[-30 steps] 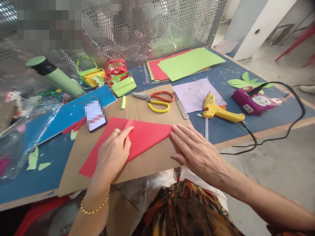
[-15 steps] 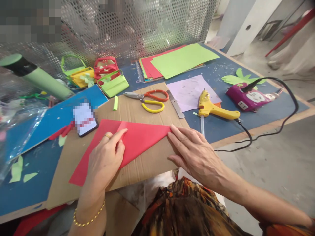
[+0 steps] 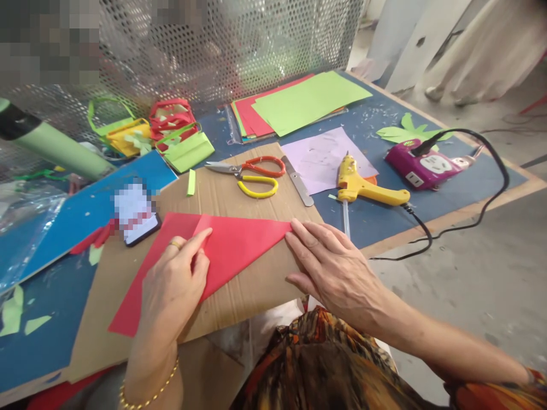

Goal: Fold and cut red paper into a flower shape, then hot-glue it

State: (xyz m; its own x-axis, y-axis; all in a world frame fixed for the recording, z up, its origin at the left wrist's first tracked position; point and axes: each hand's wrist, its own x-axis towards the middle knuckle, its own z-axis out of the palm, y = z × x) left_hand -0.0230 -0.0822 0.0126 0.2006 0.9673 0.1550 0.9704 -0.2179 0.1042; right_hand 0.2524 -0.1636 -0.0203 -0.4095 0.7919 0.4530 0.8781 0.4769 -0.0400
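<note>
A red sheet of paper (image 3: pixel 239 242), folded over into a pointed triangle, lies on brown cardboard (image 3: pixel 239 302). My left hand (image 3: pixel 173 279) rests on its left part. The index finger presses on the paper near the edge of the folded layer, with the thumb apart from it and the other fingers partly hidden. At the right-hand tip of the paper, my right hand (image 3: pixel 329 256) lies flat with fingers stretched out, the fingertips touching the point. Scissors (image 3: pixel 256 176) with one red and one yellow handle lie just beyond the paper, beside a flat metal blade (image 3: pixel 299 182).
A yellow glue gun (image 3: pixel 363 188) and a purple power socket (image 3: pixel 423 162) with a black cord stand at right. Coloured sheets (image 3: pixel 311 102) and small paper bags (image 3: pixel 186 148) are at the back. A phone (image 3: pixel 135 213) and a green bottle (image 3: pixel 64 142) are at left.
The whole view has shifted slightly, so most things appear a little further left. Both hands keep about the same places on the red paper, and the fold looks unchanged.
</note>
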